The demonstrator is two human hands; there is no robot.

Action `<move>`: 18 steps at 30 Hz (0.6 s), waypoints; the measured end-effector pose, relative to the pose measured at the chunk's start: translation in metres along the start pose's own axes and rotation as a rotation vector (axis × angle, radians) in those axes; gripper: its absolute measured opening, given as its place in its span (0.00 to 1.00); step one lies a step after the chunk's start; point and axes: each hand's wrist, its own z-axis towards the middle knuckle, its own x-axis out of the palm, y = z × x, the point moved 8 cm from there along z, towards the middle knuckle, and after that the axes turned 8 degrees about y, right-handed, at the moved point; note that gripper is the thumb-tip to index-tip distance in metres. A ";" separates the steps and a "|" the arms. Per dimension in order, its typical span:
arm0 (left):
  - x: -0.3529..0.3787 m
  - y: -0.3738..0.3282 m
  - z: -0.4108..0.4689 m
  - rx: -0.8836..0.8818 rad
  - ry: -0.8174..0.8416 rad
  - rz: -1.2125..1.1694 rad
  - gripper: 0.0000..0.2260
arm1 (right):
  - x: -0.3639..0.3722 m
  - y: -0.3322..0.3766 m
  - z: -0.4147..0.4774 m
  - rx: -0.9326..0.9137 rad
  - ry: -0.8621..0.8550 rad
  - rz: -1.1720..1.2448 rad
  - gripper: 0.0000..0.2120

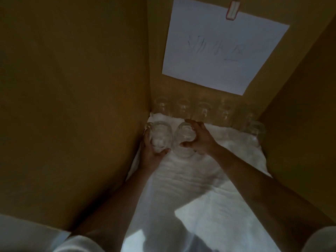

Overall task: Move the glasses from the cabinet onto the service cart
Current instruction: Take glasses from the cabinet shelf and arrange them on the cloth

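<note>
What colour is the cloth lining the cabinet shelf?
White, plain; the cloth shows best in the head view.

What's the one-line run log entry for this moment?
stage: pickup inside cabinet | left hand: grips left glass | right hand: grips right glass | back-row glasses: untouched at rear

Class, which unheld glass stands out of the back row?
The lone glass by the right wall: it stands forward of the back row on the white cloth.

White paper sheet (218, 50) on cabinet back wall (158, 51): faint handwriting, blurred, unreadable.
</note>
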 end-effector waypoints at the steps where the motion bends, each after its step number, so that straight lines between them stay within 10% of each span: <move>1: 0.001 0.001 0.001 -0.008 0.011 -0.013 0.50 | -0.002 0.003 0.001 -0.015 0.050 -0.019 0.44; 7: 0.000 0.001 0.002 -0.045 0.008 0.006 0.49 | -0.007 0.008 0.006 -0.038 0.360 -0.323 0.42; 18: -0.008 -0.024 0.000 -0.027 0.020 0.016 0.41 | 0.001 0.031 -0.005 -0.003 -0.046 -0.450 0.35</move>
